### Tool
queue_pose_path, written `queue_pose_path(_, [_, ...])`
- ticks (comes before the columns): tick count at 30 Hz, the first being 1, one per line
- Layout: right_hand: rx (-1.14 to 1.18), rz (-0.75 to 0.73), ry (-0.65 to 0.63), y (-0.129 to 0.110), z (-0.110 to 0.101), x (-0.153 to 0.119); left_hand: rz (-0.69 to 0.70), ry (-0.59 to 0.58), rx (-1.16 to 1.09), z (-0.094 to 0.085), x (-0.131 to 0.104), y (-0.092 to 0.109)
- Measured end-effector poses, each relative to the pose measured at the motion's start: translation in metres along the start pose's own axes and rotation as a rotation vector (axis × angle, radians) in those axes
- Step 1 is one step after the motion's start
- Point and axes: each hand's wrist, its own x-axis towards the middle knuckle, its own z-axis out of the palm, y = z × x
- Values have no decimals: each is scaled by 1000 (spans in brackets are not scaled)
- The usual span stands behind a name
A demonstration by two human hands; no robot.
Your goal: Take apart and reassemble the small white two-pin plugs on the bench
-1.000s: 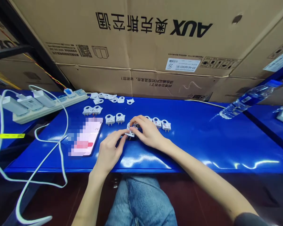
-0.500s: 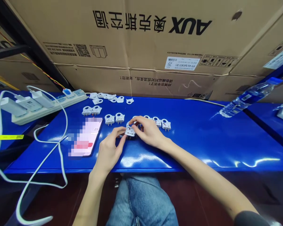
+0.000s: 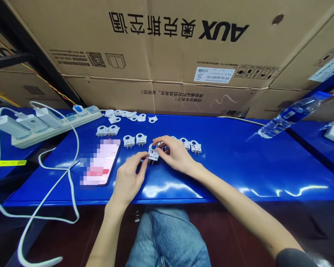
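Both my hands meet at a white plug casing (image 3: 153, 152) with a round hole in its top and metal prongs below. The fingertips and thumb of my left hand (image 3: 130, 171) pinch its left edge. From the upper right, my right hand (image 3: 174, 152) grips it by the ring, with index finger and thumb bent around. Behind my right hand, similar plug casings stand in a row, partly covered by the fingers; the rightmost casing (image 3: 195, 147) shows fully. To the left stand a pair of casings (image 3: 140, 139) and another pair (image 3: 113, 130) farther off.
A phone (image 3: 101, 163) lies left of my left hand. White ring-shaped parts (image 3: 132, 115) sit at the back, near a power strip (image 3: 58, 128) with chargers and a looping white cable (image 3: 71, 181). A water bottle (image 3: 292, 115) leans at right; a big carton (image 3: 167, 66) walls the back.
The plug casing has tilted a little between my fingers, so its prongs now show more clearly below. My hands stay in nearly the same place.
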Motion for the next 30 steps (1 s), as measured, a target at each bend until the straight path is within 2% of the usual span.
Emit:
queue_pose_path(7, [-35,-52,21,3,2,2,39,45,-1,0,1,0])
queue_pose_path(11, [13,14,83,0,4,4,7,14,-2,0,2,-2])
queue_pose_path(15, [8,64,96,-2,5,6,38,23,44,0,3,-3])
queue_pose_path(20, [-3,64,99,-1,8,6,70,41,166,1,4,-4])
queue_pose_path(30, [-16,69,136,-2,10,6,160,28,207,3,5,-2])
